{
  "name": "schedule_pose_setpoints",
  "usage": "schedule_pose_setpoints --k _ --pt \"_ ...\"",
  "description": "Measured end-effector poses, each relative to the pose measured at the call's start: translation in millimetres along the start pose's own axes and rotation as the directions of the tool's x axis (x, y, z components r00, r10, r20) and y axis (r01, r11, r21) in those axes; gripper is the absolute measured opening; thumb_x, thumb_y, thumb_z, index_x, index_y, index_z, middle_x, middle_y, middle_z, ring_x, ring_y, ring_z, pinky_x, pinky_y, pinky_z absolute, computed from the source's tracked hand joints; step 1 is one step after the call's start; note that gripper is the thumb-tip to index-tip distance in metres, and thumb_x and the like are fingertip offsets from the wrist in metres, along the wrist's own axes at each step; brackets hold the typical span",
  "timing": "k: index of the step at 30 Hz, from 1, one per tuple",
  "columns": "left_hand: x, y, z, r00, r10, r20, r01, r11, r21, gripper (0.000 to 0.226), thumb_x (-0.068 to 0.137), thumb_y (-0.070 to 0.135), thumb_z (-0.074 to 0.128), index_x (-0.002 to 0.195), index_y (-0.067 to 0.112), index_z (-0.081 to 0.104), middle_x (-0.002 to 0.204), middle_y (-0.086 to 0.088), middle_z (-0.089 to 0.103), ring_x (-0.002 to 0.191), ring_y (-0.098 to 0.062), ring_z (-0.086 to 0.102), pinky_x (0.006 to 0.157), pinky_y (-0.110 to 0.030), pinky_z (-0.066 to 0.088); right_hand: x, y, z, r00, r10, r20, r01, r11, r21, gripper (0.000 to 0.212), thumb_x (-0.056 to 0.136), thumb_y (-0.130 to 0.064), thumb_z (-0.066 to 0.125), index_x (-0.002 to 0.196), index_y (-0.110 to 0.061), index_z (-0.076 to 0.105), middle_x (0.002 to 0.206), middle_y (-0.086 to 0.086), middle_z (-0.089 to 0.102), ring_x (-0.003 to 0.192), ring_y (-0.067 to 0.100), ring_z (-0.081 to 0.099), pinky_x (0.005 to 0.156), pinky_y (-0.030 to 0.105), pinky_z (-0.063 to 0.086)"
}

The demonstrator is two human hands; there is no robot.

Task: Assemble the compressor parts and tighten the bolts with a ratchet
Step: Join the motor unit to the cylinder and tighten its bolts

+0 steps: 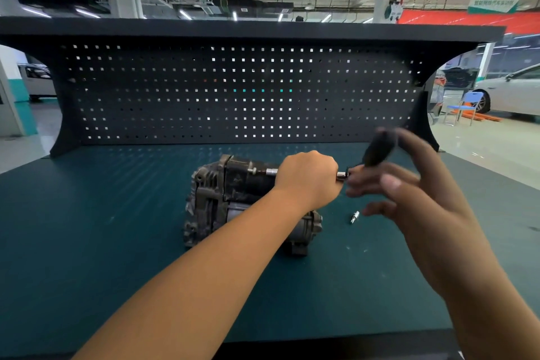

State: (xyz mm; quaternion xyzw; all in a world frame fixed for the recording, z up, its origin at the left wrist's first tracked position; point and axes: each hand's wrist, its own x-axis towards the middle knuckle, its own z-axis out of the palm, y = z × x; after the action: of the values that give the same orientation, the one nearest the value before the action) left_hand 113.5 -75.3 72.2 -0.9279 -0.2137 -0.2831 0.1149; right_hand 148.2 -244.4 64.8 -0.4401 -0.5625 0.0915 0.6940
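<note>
A dark grey compressor (222, 199) lies on its side in the middle of the green bench mat (117, 228). My left hand (308, 178) grips the silver extension bar (271, 172) of the ratchet, which runs level into the compressor's upper right side. My right hand (409, 184) is blurred, fingers spread, touching the ratchet's black handle (378, 149), which sticks up and to the right from the bar's outer end (342, 175). Whether those fingers close round the handle cannot be told.
A small silver socket or bolt (354, 216) lies loose on the mat, right of the compressor. A black pegboard back panel (233, 90) with a shelf on top closes off the rear of the bench. The bench's front edge runs along the bottom.
</note>
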Motion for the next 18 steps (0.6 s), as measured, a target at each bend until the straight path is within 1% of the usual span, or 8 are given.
schedule_pose_setpoints --k 2,4,6,9,11,13,16,18 --pt "2 -1 -1 1.0 -0.001 0.022 0.001 1.0 -0.008 0.037 0.087 0.034 0.048 0.056 0.016 0.038 0.055 0.003 0.037 0.051 -0.022 0.037 0.046 -0.024 0.018 -28 11 3 0.999 -0.047 0.027 0.048 0.997 -0.055 0.04 0.078 -0.024 0.06 0.115 -0.037 0.053 0.093 0.007 0.069 0.084 0.022 0.068 0.069 0.024 0.052" --pt "3 0 -2 0.999 0.0 0.036 0.001 1.0 -0.023 0.041 0.09 0.034 0.044 0.054 0.018 0.036 0.054 0.002 0.038 0.048 -0.019 0.036 0.045 -0.024 0.017 -54 32 8 0.997 -0.075 -0.003 0.07 0.952 -0.299 0.044 0.076 -0.018 0.064 0.109 -0.044 0.05 0.089 -0.004 0.068 0.076 0.015 0.066 0.07 0.02 0.051" --pt "2 0 -4 0.999 0.005 0.053 -0.003 1.0 -0.03 0.042 0.091 0.033 0.043 0.053 0.018 0.035 0.055 0.002 0.038 0.047 -0.016 0.034 0.045 -0.024 0.018 -70 53 7 0.999 -0.034 0.003 0.03 0.842 -0.538 0.054 0.074 -0.012 0.064 0.108 -0.05 0.046 0.094 -0.016 0.064 0.072 0.006 0.062 0.069 0.012 0.047" --pt "1 0 -7 0.997 0.005 0.072 -0.002 0.999 -0.041 0.038 0.088 0.028 0.044 0.053 0.018 0.035 0.054 0.002 0.039 0.048 -0.015 0.035 0.045 -0.024 0.02 -74 79 -3 0.965 0.234 0.121 -0.071 0.674 -0.735 0.073 0.084 -0.006 0.061 0.124 -0.06 0.033 0.115 -0.023 0.048 0.099 0.004 0.053 0.083 0.007 0.037" --pt "1 0 -7 0.996 0.006 0.086 -0.002 0.999 -0.046 0.036 0.087 0.027 0.044 0.053 0.018 0.036 0.054 0.001 0.041 0.047 -0.016 0.037 0.045 -0.024 0.022 -69 88 -13 0.915 0.377 0.141 -0.096 0.546 -0.832 0.067 0.089 -0.012 0.054 0.134 -0.051 0.023 0.128 -0.018 0.035 0.113 0.003 0.044 0.092 0.01 0.033" --pt "2 0 -8 0.996 0.002 0.085 0.002 0.999 -0.048 0.036 0.087 0.027 0.044 0.053 0.018 0.037 0.053 0.001 0.041 0.047 -0.016 0.037 0.045 -0.023 0.023 -63 86 -16 0.921 0.367 0.132 -0.121 0.589 -0.799 0.056 0.09 -0.013 0.054 0.134 -0.042 0.035 0.123 -0.017 0.038 0.109 -0.003 0.043 0.09 0.008 0.032" --pt "1 -1 -8 0.997 0.002 0.077 0.001 0.999 -0.037 0.037 0.087 0.028 0.045 0.053 0.017 0.037 0.053 0.001 0.04 0.046 -0.016 0.036 0.046 -0.023 0.022 -54 67 -13 0.921 0.342 0.187 -0.106 0.682 -0.723 0.04 0.088 -0.016 0.06 0.113 -0.045 0.051 0.102 -0.014 0.053 0.098 0.0 0.052 0.083 0.012 0.04" --pt "-1 0 -5 0.998 0.017 0.068 -0.017 1.0 -0.007 0.038 0.086 0.03 0.046 0.053 0.017 0.036 0.052 0.002 0.039 0.047 -0.018 0.037 0.046 -0.022 0.021 -52 46 -11 0.94 0.261 0.22 -0.059 0.759 -0.648 0.029 0.08 -0.035 0.068 0.104 -0.047 0.058 0.086 -0.009 0.06 0.086 0.006 0.059 0.078 0.018 0.046"
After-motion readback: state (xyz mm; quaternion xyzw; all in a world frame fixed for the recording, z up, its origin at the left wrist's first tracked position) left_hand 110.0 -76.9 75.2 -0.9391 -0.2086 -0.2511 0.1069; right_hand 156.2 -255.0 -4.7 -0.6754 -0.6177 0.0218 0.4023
